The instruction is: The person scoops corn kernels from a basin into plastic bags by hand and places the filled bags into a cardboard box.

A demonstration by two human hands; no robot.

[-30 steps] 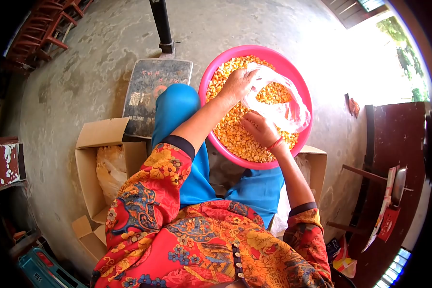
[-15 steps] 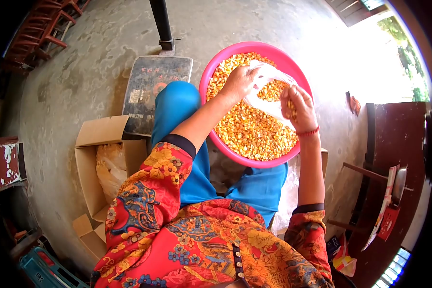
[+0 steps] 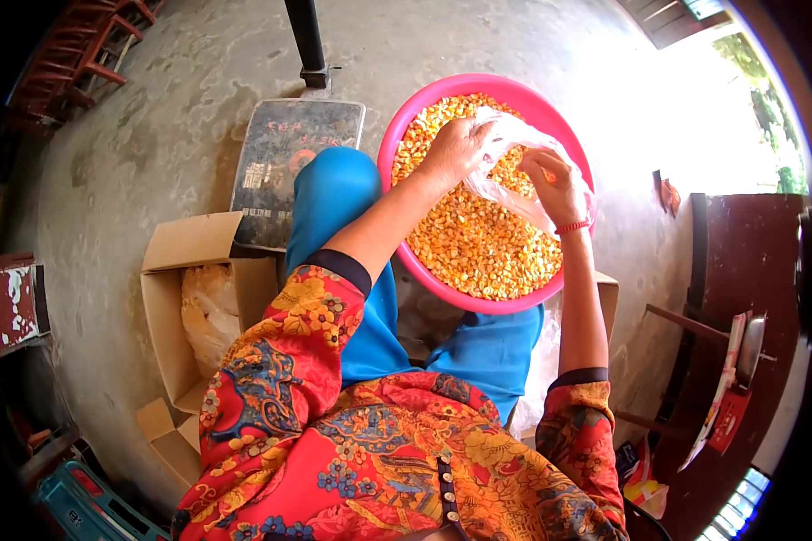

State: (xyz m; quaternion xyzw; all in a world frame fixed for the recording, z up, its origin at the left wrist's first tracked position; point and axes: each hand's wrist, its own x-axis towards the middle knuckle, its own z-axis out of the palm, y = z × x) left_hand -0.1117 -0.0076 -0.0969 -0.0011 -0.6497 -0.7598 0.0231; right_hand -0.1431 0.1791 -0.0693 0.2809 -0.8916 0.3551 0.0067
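Note:
A pink basin full of loose yellow corn kernels sits in front of me by my knees. My left hand is closed on the rim of a thin, clear plastic bag above the kernels. My right hand, a red band at its wrist, is at the bag's right side with its fingers curled downward. What lies inside those fingers is hidden now; corn kernels showed in that hand a moment earlier. The bag's mouth spreads between both hands.
Left of the basin is a dark platform scale with a black post. An open cardboard box holds plastic bags. A dark red wooden table stands at right, stacked red chairs at far left.
My right hand has turned from palm-up, with kernels showing, to fingers pointing down at the bag. My left hand keeps its hold on the bag, nearly still.

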